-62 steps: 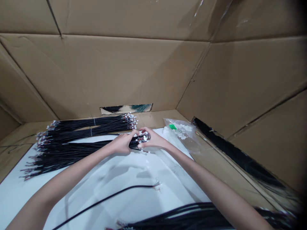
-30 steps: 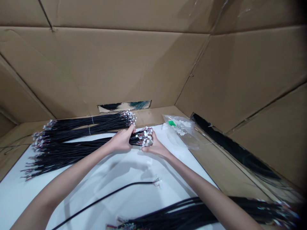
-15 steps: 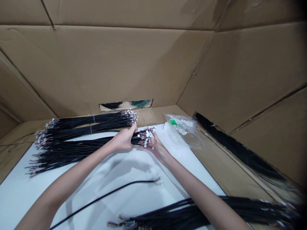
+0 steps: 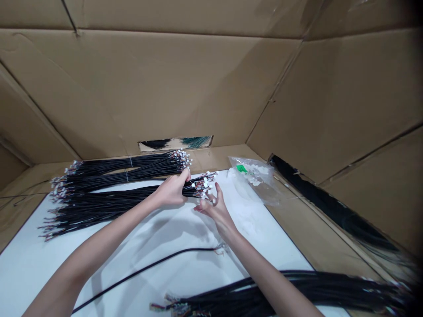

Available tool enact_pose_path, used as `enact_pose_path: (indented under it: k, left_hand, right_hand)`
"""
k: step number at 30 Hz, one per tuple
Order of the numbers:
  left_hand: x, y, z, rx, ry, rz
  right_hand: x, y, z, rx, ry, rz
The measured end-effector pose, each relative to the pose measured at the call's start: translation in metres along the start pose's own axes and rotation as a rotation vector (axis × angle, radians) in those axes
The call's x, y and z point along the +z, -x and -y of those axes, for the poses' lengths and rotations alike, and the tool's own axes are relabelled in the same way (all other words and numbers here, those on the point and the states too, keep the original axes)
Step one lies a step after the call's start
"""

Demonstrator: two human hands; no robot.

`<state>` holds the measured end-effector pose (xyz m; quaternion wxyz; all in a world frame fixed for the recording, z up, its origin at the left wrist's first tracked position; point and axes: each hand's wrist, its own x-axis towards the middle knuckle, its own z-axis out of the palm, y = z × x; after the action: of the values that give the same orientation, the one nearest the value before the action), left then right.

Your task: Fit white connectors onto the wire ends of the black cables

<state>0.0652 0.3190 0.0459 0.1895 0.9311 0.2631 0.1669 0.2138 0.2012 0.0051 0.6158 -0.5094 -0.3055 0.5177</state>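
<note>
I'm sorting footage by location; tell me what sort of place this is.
Probably a workbench for cable work: black cables lie in bundles, white connectors show at many ends, and a clear bag of white pieces lies nearby.

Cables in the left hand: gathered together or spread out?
Both: the black cables are gathered where the left hand grips them beside white connectors; their opposite ends fan out on the white surface.
</note>
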Motion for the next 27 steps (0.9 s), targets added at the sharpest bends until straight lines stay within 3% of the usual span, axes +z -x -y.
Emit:
enact_pose_path:
  k: [8,12,18,27]
  left_hand:
    - [-0.002,0.0,-0.004,0.014,0.047,-0.03]
    - [-0.006,0.001,-0.008,0.024,0.071,-0.046]
    - [-0.008,-0.002,-0.01,0.0,0.081,-0.062]
    - [-0.002,-0.008,0.0,0.046,0.055,0.006]
  right_hand:
    - [-0.001,-0.023,-0.014,-0.174,-0.042,0.088]
    - [-0.003,-0.036,-0.021,-0.191,-0.009,0.182]
    - [0.026,-0.036,-0.038,-0.136,-0.025,0.328]
    - [0.049,-0.037,-0.032,-0.066,-0.197,0.246]
